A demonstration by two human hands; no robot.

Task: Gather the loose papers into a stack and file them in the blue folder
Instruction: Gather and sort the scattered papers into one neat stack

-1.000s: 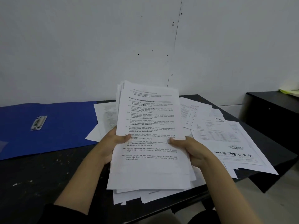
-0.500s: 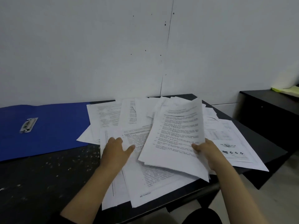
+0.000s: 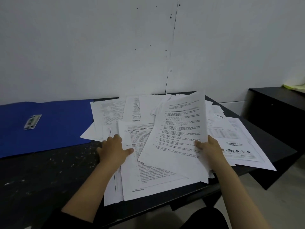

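The loose papers [image 3: 148,172] lie fanned across the middle and right of the black table [image 3: 41,176], overlapping one another. Several sheets overhang the near edge, and more reach past the table's right edge. A held sheaf [image 3: 178,139] rises tilted above this spread, its top leaning toward the white wall [image 3: 82,47]. The blue folder [image 3: 54,126] lies open and flat at the far left, its right edge tucked under the leftmost sheets; a metal clip [image 3: 32,121] sits on it. Between folder and near edge the tabletop shows bare, speckled black, the widest open room for shifting paper.

The right hand [image 3: 209,151] grasps the sheaf at its lower right edge, thumb on the printed face, fingers hidden behind. The left hand [image 3: 113,149] rests palm-down on the flat sheets, fingers spread and straight, thumb pointing right, gripping nothing. Both forearms reach in from the near edge. A dark cabinet [image 3: 277,116] stands well apart at right.
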